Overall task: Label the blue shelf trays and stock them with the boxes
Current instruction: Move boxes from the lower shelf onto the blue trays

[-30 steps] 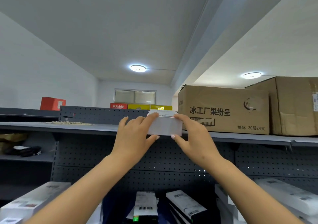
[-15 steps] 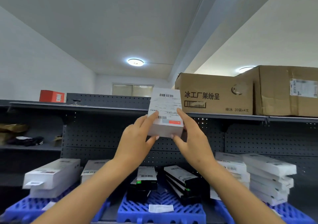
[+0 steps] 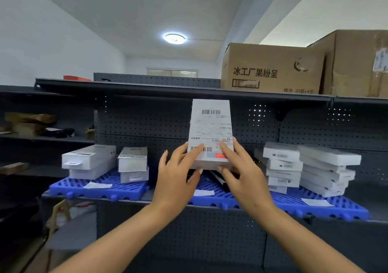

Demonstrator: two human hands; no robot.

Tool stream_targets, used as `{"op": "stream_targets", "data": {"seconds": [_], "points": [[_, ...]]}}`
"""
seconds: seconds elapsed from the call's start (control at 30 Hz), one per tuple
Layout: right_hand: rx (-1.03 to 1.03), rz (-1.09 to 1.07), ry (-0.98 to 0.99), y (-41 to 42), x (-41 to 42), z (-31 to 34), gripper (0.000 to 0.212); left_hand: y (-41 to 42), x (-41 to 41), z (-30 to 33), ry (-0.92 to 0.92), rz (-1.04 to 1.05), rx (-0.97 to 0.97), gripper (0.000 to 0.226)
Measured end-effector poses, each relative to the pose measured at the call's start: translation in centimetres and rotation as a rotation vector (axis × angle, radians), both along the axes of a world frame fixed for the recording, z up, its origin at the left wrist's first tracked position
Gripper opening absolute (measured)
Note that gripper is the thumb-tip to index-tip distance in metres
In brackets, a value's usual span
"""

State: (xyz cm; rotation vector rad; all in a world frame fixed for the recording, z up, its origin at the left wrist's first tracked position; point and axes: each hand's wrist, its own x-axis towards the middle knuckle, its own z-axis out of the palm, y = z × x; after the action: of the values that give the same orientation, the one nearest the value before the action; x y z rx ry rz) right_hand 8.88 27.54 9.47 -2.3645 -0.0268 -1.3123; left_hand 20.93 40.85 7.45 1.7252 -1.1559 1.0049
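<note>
At the centre of the frame the left hand [image 3: 178, 174] and right hand [image 3: 243, 172] pinch a white box [image 3: 211, 134] by its lower corners, label up, above the middle blue tray [image 3: 212, 201], probably to read before stocking it.

2 hands – the left hand [image 3: 175, 178] and the right hand [image 3: 244, 175] – hold 1 white box [image 3: 211, 134] at the centre. 3 blue trays: one at 9 o'clock [image 3: 126, 190], one in the middle [image 3: 212, 200], one at 3 o'clock [image 3: 336, 209]. 3 paper labels [image 3: 97, 185] – 1 per tray. 2 cardboard cartons [image 3: 273, 69] at 1 o'clock. 1 ceiling lamp [image 3: 174, 38] at 12. The stacked boxes [image 3: 282, 164] on the trays are partly hidden, so their number cannot be told.
</note>
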Motion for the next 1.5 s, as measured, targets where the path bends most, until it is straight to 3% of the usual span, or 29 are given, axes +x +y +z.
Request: {"op": "stream_targets", "data": {"seconds": [0.13, 0.33, 0.6, 1.03, 1.27, 1.5], "points": [[0.039, 0.057, 0.083, 0.0, 0.4, -2.4, 0.061, 0.8, -0.1, -2.5, 0.081, -0.007, 0.037, 0.067], [0.106, 0.147, 0.157, 0.9, 3.7, -5.0, 0.057, 2.3, 0.8, -5.4, 0.245, 0.016, 0.013, 0.047], [0.102, 0.221, 0.221, 3.1, 11.8, -5.9, 0.055, 5.6, 6.4, -6.7, 0.366, 0.018, -0.035, 0.049], [0.149, 0.197, 0.185, 6.6, 27.8, -3.4, 0.044, 9.6, 22.3, -2.3, 0.288, 0.11, 0.11, 0.051], [0.057, 0.111, 0.267, 5.4, 30.2, -3.6, 0.039, 10.1, 26.4, -2.0, 0.184, 0.22, 0.28, 0.048], [0.094, 0.11, 0.259, 5.6, 30.8, -4.4, 0.04, 9.8, 27.2, -2.2, 0.23, 0.155, 0.292, 0.048]]}}
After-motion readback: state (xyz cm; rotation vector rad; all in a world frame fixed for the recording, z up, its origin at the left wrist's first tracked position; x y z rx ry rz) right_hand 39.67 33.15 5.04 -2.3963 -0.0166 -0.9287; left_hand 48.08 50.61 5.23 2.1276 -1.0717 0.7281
